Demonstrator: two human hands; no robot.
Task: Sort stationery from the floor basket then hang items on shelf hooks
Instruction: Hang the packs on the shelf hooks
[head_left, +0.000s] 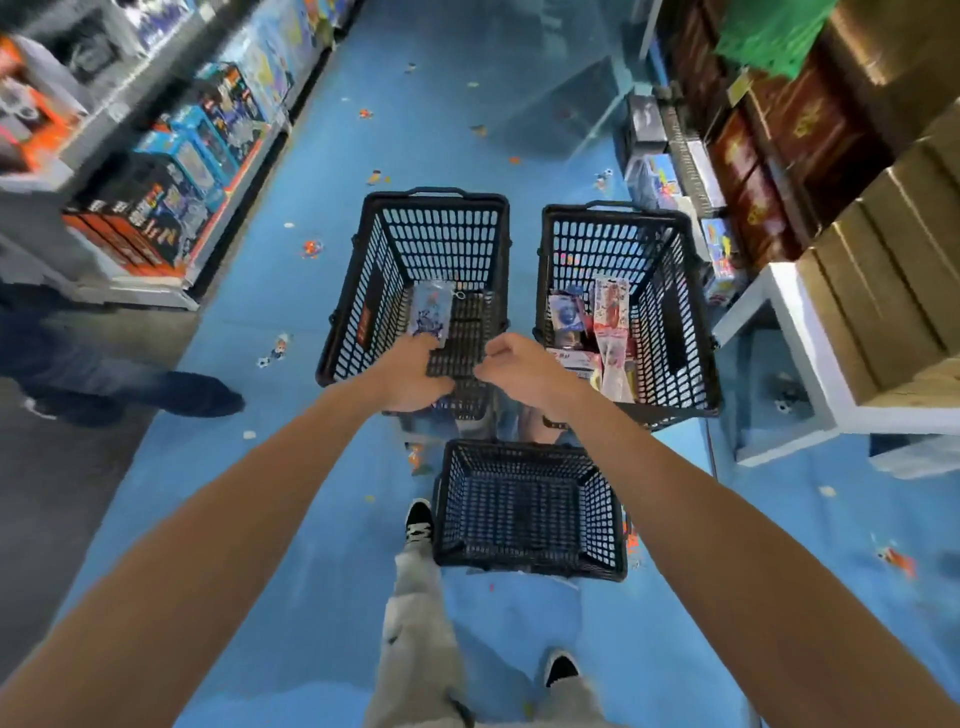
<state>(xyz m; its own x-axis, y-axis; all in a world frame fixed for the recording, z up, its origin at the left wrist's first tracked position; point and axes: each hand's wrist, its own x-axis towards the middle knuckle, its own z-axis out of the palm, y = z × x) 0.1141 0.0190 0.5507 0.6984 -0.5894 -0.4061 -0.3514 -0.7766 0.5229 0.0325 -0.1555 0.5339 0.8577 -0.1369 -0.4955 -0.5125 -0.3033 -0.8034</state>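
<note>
Three black mesh baskets stand on the blue floor. In the left basket (363, 291) lies one blue printed pack (430, 312). My left hand (413, 371) reaches into that basket, its fingers stretched to the pack's near edge and the thumb spread apart from them. The right basket (670, 312) holds several stationery packs (597, 327) in red, pink and white wrapping. My right hand (519, 366) hovers between these two baskets with its fingers curled and nothing visible in it. The near basket (530, 512) has nothing inside.
Shelves of boxed toys (171, 176) line the left side of the aisle. On the right stand dark and brown boxes (779, 156) and a white shelf unit (810, 353). Another person's legs (104, 379) are at the left. My feet (418, 519) stand beside the near basket.
</note>
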